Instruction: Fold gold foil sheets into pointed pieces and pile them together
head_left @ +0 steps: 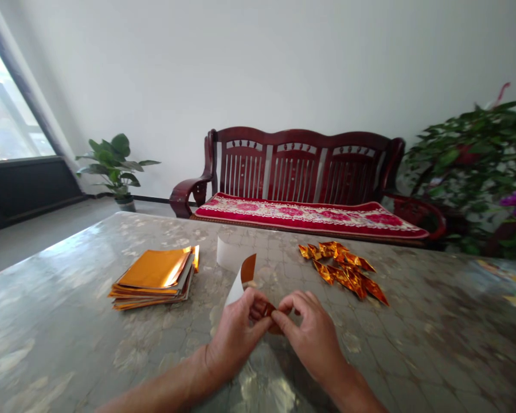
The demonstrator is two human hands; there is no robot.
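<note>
My left hand [245,318] and my right hand [307,327] meet low in the middle of the head view. Between their fingertips is a sheet of gold foil paper [248,268], with one white face and one shiny orange-gold face. Its free end curls up behind my left hand, and the part at my fingers is mostly hidden. Both hands are closed in a pinch on it. To the left lies a stack of gold foil sheets [155,269]. Several folded gold pieces with pointed ends [348,269] sit in a heap to the right.
The table [163,350] has a glossy patterned cover. At its right edge lies a blurred clear plastic bag [499,278]. Beyond it stands a dark red wooden bench [292,172] with a floral cushion [309,215]. Potted plants [116,160] flank the bench.
</note>
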